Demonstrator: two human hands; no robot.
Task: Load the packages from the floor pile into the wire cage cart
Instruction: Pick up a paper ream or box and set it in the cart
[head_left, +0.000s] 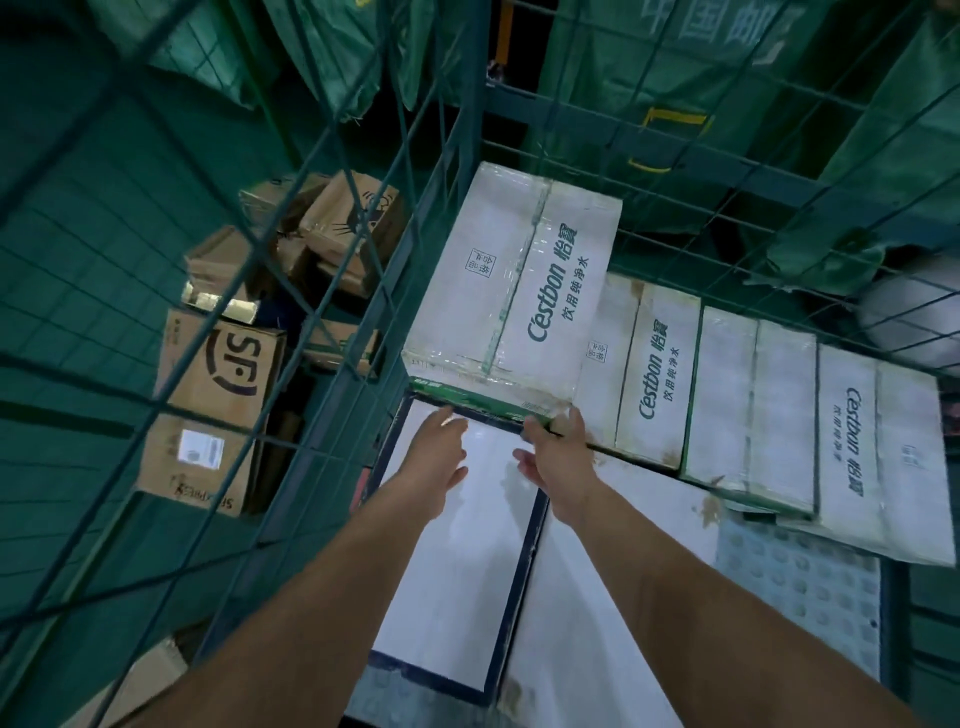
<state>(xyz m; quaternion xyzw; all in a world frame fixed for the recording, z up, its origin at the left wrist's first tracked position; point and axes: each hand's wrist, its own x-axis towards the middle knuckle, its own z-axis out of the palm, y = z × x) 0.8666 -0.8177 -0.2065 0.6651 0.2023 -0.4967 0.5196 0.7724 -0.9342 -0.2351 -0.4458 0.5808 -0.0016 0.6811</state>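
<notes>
Inside the green wire cage cart (426, 218), the right hand (558, 457) grips the near edge of the top white taped Cestbon carton (519, 291); the left hand (434, 452) hovers with relaxed fingers. Brown cardboard boxes (218, 364) lie outside the mesh.

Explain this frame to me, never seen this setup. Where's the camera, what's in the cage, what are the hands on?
No robot here: a person wears one wide-angle camera on the head, looking down along both bare arms into a green wire cage cart. Inside, white Cestbon water cartons lie in a row; one top carton sits stacked above the others. The right hand grips that carton's near bottom edge, fingers curled around it. The left hand reaches for the same edge with straight fingers, over a flat white dark-framed package. Brown boxes, one marked SF, lie beyond the mesh to the left.
</notes>
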